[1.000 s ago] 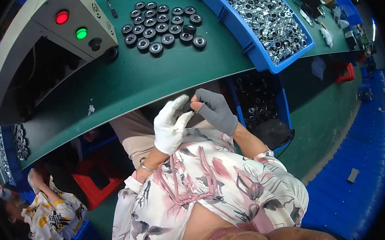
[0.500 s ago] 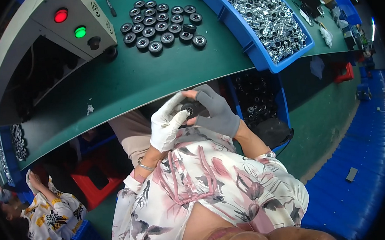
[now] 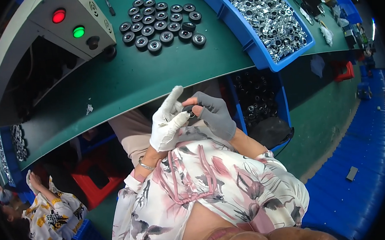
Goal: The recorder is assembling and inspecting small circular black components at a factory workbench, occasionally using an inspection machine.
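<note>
Over my lap, just in front of the table edge, a small black wheel (image 3: pixel 190 113) is held between both hands. My left hand (image 3: pixel 164 128), in a white glove, pinches its left side with the thumb, while the index finger points up and away from it. My right hand (image 3: pixel 218 119), in a grey glove with bare fingertips, is closed on the wheel's right side with thumb and fingers. The fingers cover much of the wheel. Several similar black wheels (image 3: pixel 148 19) lie grouped on the green table (image 3: pixel 162 71).
A blue tray (image 3: pixel 245 38) heaped with shiny metal parts (image 3: pixel 268 19) stands on the table at right. Below it, a blue bin (image 3: pixel 282 107) holds dark round parts. At left stands a machine (image 3: pixel 54 29) with red and green lights. A co-worker (image 3: pixel 54 214) sits at far left.
My left index finger has lifted off and straightened upward. My right hand has closed in, its thumb now on the wheel, which remains in about the same place.
</note>
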`<state>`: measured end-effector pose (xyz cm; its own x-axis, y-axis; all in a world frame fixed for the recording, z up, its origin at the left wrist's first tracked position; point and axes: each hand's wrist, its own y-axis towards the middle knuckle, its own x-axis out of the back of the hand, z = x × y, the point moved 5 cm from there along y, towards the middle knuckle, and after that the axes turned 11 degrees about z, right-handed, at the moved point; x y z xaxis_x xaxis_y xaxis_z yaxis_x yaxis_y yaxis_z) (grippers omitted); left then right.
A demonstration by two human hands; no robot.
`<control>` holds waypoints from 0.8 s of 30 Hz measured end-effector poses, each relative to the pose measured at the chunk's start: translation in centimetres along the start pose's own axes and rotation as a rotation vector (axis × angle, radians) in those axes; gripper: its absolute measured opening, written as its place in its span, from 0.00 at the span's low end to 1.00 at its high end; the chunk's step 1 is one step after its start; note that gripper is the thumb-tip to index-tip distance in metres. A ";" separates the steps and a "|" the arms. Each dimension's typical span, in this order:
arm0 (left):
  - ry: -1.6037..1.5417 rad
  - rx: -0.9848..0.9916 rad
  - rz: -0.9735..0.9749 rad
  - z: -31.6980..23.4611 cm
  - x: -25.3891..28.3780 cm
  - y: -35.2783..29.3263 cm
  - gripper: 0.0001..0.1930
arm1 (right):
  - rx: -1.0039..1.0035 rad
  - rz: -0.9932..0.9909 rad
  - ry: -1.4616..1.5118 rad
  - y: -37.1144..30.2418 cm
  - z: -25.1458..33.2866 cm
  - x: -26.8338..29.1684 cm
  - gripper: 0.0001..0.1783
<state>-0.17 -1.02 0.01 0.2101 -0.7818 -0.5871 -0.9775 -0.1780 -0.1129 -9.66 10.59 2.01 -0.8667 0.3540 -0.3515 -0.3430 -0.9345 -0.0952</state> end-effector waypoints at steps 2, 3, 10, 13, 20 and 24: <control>-0.029 0.016 -0.039 0.6 0.1 0.3 0.37 | -0.039 -0.027 0.055 0.0 -0.2 0.0 0.17; -0.056 0.032 -0.078 0.9 0.3 0.4 0.36 | -0.039 -0.027 0.056 0.1 0.1 -0.1 0.17; -0.108 0.028 -0.099 1.6 0.6 0.3 0.18 | -0.173 -0.127 0.048 -0.3 -0.8 0.8 0.13; 0.239 0.067 -0.127 1.3 1.4 0.3 0.13 | -0.182 -0.142 -0.167 -0.4 -1.4 1.4 0.12; -0.098 0.102 -0.118 2.5 1.8 0.2 0.10 | -0.151 -0.120 -0.322 -0.2 -0.5 1.2 0.12; -0.204 0.146 -0.136 3.5 2.0 0.2 0.10 | -0.193 -0.067 -0.365 -0.1 -1.1 2.1 0.13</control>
<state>0.06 -0.57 -3.99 0.3459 -0.6178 -0.7061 -0.9358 -0.1733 -0.3069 -11.03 11.35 0.22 -0.9280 0.3723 0.0110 -0.3591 -0.8866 -0.2915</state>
